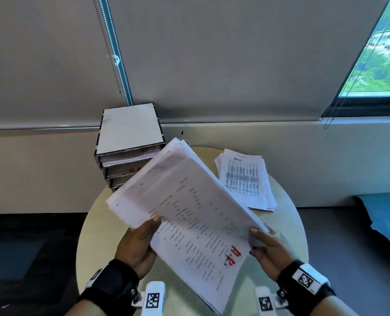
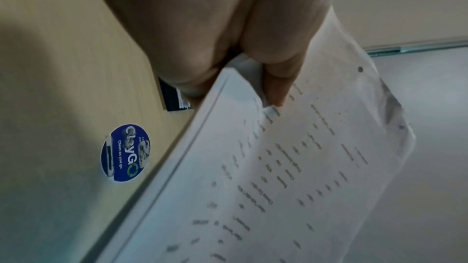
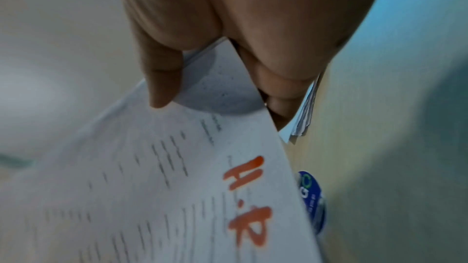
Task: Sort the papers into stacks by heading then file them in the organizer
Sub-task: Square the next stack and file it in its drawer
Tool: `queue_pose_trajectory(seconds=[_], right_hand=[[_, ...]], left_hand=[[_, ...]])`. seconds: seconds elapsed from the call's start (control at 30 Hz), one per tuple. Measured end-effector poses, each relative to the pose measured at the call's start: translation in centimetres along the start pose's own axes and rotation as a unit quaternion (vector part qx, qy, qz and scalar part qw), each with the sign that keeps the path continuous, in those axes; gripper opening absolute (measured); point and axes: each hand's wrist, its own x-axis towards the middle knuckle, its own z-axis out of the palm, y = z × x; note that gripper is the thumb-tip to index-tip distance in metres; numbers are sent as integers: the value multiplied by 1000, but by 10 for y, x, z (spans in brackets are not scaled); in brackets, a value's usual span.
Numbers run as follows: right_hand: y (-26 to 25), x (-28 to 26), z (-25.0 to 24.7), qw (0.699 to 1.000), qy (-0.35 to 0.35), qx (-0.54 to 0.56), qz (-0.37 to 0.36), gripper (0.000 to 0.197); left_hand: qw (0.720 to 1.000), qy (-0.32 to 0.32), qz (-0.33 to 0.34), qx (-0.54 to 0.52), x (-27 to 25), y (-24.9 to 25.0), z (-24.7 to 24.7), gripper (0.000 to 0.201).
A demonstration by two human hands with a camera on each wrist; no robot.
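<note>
A thick stack of papers point(image 1: 185, 201) headed "H.R" in red is held tilted above the round table point(image 1: 290, 226). My left hand point(image 1: 141, 238) grips its left edge, thumb on top, and shows close up as the left hand point(image 2: 253, 51) on the paper stack point(image 2: 291, 167). My right hand point(image 1: 267, 245) pinches the right corner near the heading; the right hand point(image 3: 215, 37) holds the H.R stack point(image 3: 157, 177). A black tiered organizer point(image 1: 130, 142) stands at the table's back left, with papers in its upper trays and a red label. An "Admin" stack point(image 1: 246, 179) lies at the back right.
A blue round sticker point(image 2: 125, 152) is on the tabletop. The wall and a ledge run behind the table, with a window point(image 1: 376, 53) at the upper right. A blue seat point(image 1: 385, 215) sits to the right. Dark floor lies to the left.
</note>
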Motion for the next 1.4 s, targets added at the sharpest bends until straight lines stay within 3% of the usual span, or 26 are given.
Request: queue_pose_trajectory(seconds=[0.1,0.2,0.23,0.3,0.33,0.43,0.53,0.6,0.67,0.73,0.83,0.9,0.97,1.03,1.13,1.27,1.4], right_hand=[[-5,0,3,998,14,56,8,51],[-1,-3,11,999,17,9,45,84],[-1,-3,14,999,20,-5,44,78],[-8,-1,18,999,34,-32,26,47],[-14,0,19,998,39,-36,24,42],[-33,6,16,997,34,-44,46,53],[-55,7,14,994,30,-93,51,23],[-67,7,15,988,20,-148,44,27],[-72,6,18,977,12,-210,37,27],[-74,7,20,969,9,-246,30,25],[-72,7,21,962,4,-274,-1,24],[-67,8,19,961,11,-277,-25,26],[-63,7,15,961,18,-271,-55,17],[-58,7,12,956,27,-278,-89,21],[-45,4,-9,946,25,-302,-112,33],[-15,2,-34,912,-44,-401,-69,34],[8,12,-47,901,-9,-430,-55,53]], left_hand=[[1000,-1,-16,-14,2,-1,2,52],[1000,-14,-19,-17,1,-5,7,52],[1000,-12,-18,-19,1,-7,8,51],[1000,1,-11,-23,3,-9,5,50],[1000,12,-2,-25,5,-6,1,48],[999,33,16,-26,10,18,-13,38],[998,-31,-36,36,8,50,-19,32],[984,-89,-84,130,9,64,-19,28],[960,-126,-102,227,13,69,-19,37],[943,-124,-81,300,18,64,-20,51],[924,-53,45,376,22,43,-24,61],[926,-16,111,361,22,27,-29,52],[933,-4,141,330,22,13,-36,40],[932,-6,164,323,19,7,-42,39],[921,-30,177,346,6,-2,-48,44],[901,-31,107,419,4,-32,-72,33],[894,-7,99,436,15,-54,-85,20]])
